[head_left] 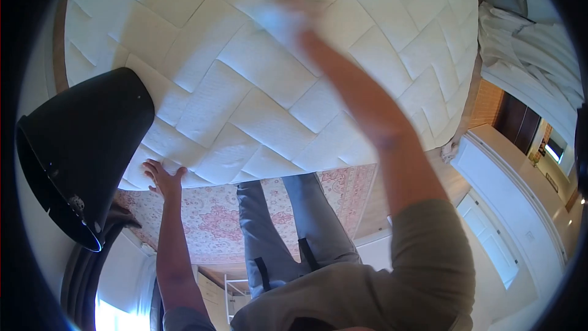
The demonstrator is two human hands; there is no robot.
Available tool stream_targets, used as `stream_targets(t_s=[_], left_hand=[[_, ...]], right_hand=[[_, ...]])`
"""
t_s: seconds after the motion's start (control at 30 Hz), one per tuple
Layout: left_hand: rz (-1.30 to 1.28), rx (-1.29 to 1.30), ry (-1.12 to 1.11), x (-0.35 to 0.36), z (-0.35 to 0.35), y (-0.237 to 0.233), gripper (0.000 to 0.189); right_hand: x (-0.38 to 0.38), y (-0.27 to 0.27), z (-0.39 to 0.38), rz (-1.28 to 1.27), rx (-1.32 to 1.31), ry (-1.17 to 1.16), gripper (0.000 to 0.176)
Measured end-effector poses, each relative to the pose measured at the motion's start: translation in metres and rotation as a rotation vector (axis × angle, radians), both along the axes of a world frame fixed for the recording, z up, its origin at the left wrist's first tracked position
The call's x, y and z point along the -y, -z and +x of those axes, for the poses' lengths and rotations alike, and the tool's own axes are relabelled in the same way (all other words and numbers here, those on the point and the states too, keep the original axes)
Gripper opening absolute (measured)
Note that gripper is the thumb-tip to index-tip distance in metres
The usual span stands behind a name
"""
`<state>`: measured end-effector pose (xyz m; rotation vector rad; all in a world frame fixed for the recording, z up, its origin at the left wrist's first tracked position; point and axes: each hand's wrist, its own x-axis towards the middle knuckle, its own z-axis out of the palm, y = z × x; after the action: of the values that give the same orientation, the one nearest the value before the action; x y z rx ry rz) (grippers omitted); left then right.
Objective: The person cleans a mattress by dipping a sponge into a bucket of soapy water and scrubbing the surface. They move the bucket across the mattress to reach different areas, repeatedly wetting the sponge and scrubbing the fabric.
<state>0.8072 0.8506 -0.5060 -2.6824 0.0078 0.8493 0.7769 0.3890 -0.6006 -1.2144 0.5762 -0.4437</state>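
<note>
A large white quilted mattress (pixel 263 110) lies in front of me, its near edge just ahead of my legs. My left hand (pixel 162 179) rests at the mattress's near left edge, fingers spread and holding nothing. Stretched far out over the middle of the mattress, my right hand (pixel 301 7) is smeared by motion. A pale, bluish-white blurred patch (pixel 278 21) shows at that hand; whether it is a cloth held there, I cannot make out. The right hand's fingers cannot be told apart.
A black tapered object (pixel 98 129), shaped like a lampshade, overlaps the mattress's left corner. Under my legs is a pink patterned rug (pixel 211 227). White fabric (pixel 527 49) hangs at the right, near a white curved counter (pixel 514 178) and a white door (pixel 490 233).
</note>
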Motion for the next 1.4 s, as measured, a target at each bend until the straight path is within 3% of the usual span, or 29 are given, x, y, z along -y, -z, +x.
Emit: stream_targets(t_s=[0.03, 0.13, 0.17, 0.23, 0.27, 0.37, 0.4, 0.43, 0.5, 0.53, 0.6, 0.63, 0.7, 0.73, 0.77, 0.8, 0.9, 0.93, 1.03, 1.1, 1.17, 1.27, 1.3, 1.33, 1.4], left_hand=[[-0.013, 0.007, 0.011, 0.000, 0.001, -0.001, 0.110], [-0.027, 0.040, 0.009, -0.005, 0.000, 0.004, 0.110], [-0.033, 0.046, 0.013, -0.005, 0.000, 0.007, 0.110], [-0.041, 0.052, 0.013, -0.007, -0.001, 0.009, 0.110], [-0.038, 0.059, -0.004, -0.006, 0.002, 0.011, 0.110], [-0.083, 0.061, -0.004, -0.005, -0.001, 0.009, 0.109], [-0.073, 0.066, -0.011, -0.006, 0.000, 0.008, 0.109], [-0.066, 0.041, -0.024, -0.006, 0.001, 0.007, 0.109], [-0.093, 0.031, -0.022, -0.004, 0.003, 0.002, 0.110], [-0.102, 0.018, -0.029, -0.007, 0.001, 0.002, 0.110], [-0.112, 0.057, -0.017, -0.009, 0.001, 0.008, 0.111], [-0.108, 0.050, -0.031, -0.005, 0.002, 0.004, 0.111], [-0.130, 0.081, -0.023, -0.009, 0.001, 0.011, 0.111], [-0.145, 0.101, 0.004, -0.011, 0.000, 0.012, 0.110], [-0.145, 0.116, 0.009, -0.008, -0.001, 0.009, 0.110], [-0.144, 0.115, 0.004, -0.009, 0.000, 0.009, 0.110], [-0.164, 0.124, 0.011, -0.008, 0.000, 0.008, 0.108], [-0.161, 0.120, 0.005, -0.008, -0.002, 0.005, 0.108], [-0.205, 0.087, 0.006, -0.016, 0.003, 0.004, 0.108], [-0.225, 0.123, 0.026, -0.019, 0.000, 0.014, 0.108], [-0.252, 0.146, 0.056, -0.022, -0.004, 0.019, 0.109], [-0.270, 0.175, 0.042, -0.021, -0.003, 0.025, 0.109], [-0.283, 0.173, 0.030, -0.021, -0.004, 0.023, 0.110], [-0.285, 0.168, 0.040, -0.020, -0.004, 0.024, 0.110], [-0.204, 0.142, 0.028, -0.018, -0.003, 0.024, 0.110]], right_hand=[[0.056, 0.001, -0.045, 0.037, -0.060, 0.087, 0.034], [0.209, -0.004, -0.173, -0.234, -0.352, 0.450, 0.033], [0.209, -0.026, -0.176, -0.360, -0.487, 0.471, 0.036], [0.169, -0.023, -0.141, -0.442, -0.517, 0.428, 0.041], [0.130, -0.010, -0.104, -0.320, -0.389, 0.379, 0.044], [-0.080, 0.029, 0.035, 0.222, 0.082, 0.138, 0.053], [-0.157, 0.012, 0.081, 0.802, 0.244, 0.237, 0.063], [-0.190, 0.016, 0.101, 0.813, 0.248, 0.225, 0.063], [-0.237, 0.026, 0.110, 0.412, 0.178, -0.115, 0.044], [-0.216, 0.017, 0.104, 0.388, 0.145, -0.223, 0.042], [-0.131, 0.000, 0.091, 0.673, 0.125, -0.182, 0.041], [-0.072, -0.010, 0.084, 0.622, 0.083, -0.147, 0.041], [0.063, -0.004, 0.069, 0.057, -0.089, -0.264, 0.027], [0.082, -0.055, 0.072, -0.430, -0.502, 0.039, 0.024], [0.080, -0.028, 0.078, -0.429, -0.495, 0.031, 0.024], [0.086, 0.028, 0.080, -0.027, -0.019, -0.005, 0.026], [-0.107, -0.030, 0.098, 0.737, 0.093, 0.183, 0.056], [-0.164, 0.024, 0.086, 0.702, 0.433, -0.312, 0.061], [-0.234, 0.019, 0.090, -0.215, -0.081, -0.598, 0.046], [-0.148, 0.037, 0.118, -0.189, -0.051, -0.509, 0.061], [-0.040, -0.004, 0.129, 0.504, -0.015, -0.212, 0.067], [0.124, -0.025, 0.135, -0.307, -0.289, -0.169, 0.066], [0.135, -0.020, 0.136, -0.389, -0.323, -0.128, 0.065], [0.122, -0.017, 0.136, -0.354, -0.274, -0.114, 0.064], [0.044, 0.005, 0.134, 0.071, -0.001, -0.133, 0.063]])
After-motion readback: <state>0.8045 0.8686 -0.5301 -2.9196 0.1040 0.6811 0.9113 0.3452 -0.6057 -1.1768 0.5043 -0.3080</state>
